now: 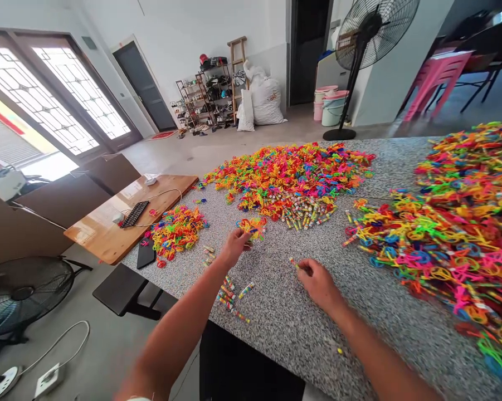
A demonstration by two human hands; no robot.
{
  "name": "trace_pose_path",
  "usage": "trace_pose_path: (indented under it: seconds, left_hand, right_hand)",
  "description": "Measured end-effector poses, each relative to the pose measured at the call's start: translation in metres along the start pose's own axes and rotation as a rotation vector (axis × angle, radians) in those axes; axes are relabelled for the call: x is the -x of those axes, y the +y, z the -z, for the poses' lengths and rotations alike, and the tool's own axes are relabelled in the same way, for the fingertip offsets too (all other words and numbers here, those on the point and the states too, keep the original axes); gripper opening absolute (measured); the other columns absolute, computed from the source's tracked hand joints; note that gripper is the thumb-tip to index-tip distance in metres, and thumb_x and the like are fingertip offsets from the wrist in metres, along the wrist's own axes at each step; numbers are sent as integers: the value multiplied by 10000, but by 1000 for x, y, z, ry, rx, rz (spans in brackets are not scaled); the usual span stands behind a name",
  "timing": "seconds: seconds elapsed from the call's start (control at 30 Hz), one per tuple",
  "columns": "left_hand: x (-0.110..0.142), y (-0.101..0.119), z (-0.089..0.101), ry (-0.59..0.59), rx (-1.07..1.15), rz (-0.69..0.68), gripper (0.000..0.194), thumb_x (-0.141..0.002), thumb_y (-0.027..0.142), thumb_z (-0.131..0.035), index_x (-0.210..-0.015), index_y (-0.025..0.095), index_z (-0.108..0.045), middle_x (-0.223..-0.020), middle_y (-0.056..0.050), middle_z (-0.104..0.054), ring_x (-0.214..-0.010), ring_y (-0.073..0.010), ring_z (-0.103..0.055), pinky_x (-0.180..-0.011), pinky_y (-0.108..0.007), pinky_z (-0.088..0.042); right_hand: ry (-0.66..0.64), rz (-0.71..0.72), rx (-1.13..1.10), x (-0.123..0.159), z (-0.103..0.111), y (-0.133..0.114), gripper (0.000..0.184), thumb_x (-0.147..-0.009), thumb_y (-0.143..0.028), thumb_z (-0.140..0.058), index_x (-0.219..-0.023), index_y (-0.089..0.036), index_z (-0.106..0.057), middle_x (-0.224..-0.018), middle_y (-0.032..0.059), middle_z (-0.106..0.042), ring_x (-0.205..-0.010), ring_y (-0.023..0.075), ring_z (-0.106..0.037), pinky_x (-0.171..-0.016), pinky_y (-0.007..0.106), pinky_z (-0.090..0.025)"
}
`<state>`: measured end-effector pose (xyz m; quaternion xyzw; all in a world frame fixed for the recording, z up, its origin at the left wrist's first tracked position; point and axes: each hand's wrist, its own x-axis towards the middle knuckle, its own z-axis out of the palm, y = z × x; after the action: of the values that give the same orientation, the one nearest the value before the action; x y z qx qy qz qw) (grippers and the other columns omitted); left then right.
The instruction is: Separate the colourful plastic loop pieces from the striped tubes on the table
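Observation:
My left hand is closed on a small bunch of colourful plastic loop pieces, mostly orange, just above the speckled stone table. To its right, my right hand pinches a short, thin patterned tube between thumb and fingers. Beyond the left hand lies a group of short patterned tubes, at the front of a wide heap of bright loop pieces. Several more patterned tubes lie loose near my left forearm, with a single tube beside them.
A large heap of loop pieces and tubes covers the table's right side. A smaller pile sits at the left, near a black phone-like slab and a wooden board with a keyboard. A yellow bit lies near my right forearm.

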<state>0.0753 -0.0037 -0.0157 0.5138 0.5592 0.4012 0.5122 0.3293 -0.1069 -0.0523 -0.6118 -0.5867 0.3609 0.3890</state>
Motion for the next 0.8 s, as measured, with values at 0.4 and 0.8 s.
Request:
trace_pose_path:
  seconds: [0.4, 0.8]
  left_hand:
    - [78, 1, -50, -259, 152, -27, 365, -831, 525, -689, -923, 184, -597, -821, -10, -620, -711, -122, -603, -634, -248, -549]
    - [79, -19, -75, -170, 16, -115, 220, -826, 347, -692, -962, 180, -648, -867, -31, -659, -748, -129, -603, -652, -234, -505]
  right_hand:
    - [-150, 172, -37, 1, -10, -34, 90, -809, -274, -554, -880, -220, -567, -887, 9, -662, -792, 177, -609, -779, 317, -492]
    - [-10, -135, -445, -2, -21, -7, 330, -779, -520, -643, -893, -218, -572, -794, 33, -720, -721, 219, -693, -660, 335, -547]
